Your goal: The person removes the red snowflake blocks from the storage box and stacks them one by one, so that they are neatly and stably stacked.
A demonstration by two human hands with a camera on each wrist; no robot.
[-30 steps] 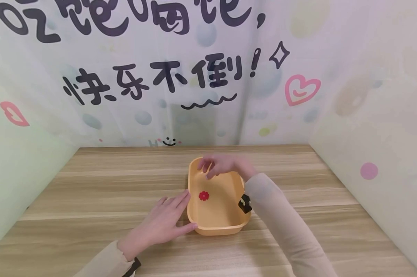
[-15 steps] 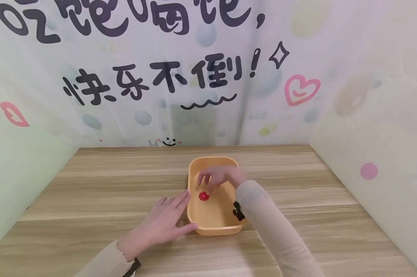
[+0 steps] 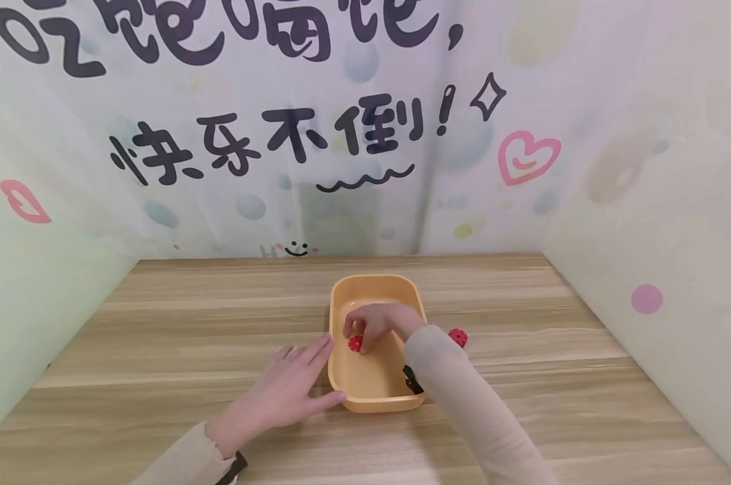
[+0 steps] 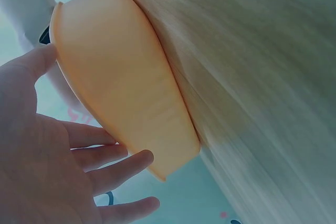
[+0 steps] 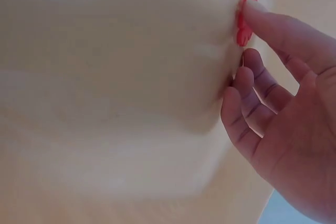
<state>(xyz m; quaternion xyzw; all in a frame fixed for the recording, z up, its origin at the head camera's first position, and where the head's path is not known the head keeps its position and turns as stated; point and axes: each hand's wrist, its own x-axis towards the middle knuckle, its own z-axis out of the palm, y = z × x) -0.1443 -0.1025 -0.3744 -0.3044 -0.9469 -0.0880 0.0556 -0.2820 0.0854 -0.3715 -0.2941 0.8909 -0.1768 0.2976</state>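
An orange plastic box [image 3: 377, 403] without a lid stands on the wooden table. Inside it lies a small red notched disc [image 3: 355, 343], like an interlocking snowflake building piece. My right hand [image 3: 378, 322] reaches down into the box with fingers bent around this disc. In the right wrist view the thumb [image 5: 273, 27] covers part of the red disc [image 5: 244, 34], and several fingers curl beside it; the far side of the grip is hidden. My left hand [image 3: 280, 387] touches the box's left rim with nearly straight fingers; in the left wrist view they lie along the box's side [image 4: 115, 66].
A second red disc [image 3: 458, 337] lies on the table [image 3: 553, 391], right of the box, close to the right sleeve [image 3: 462, 397]. A printed white curtain [image 3: 232, 202] closes the back, with pale walls at both sides.
My right hand has come down from the box's far end to the red disc, which has shifted slightly. The second disc now shows past the sleeve. My left hand has stayed still.
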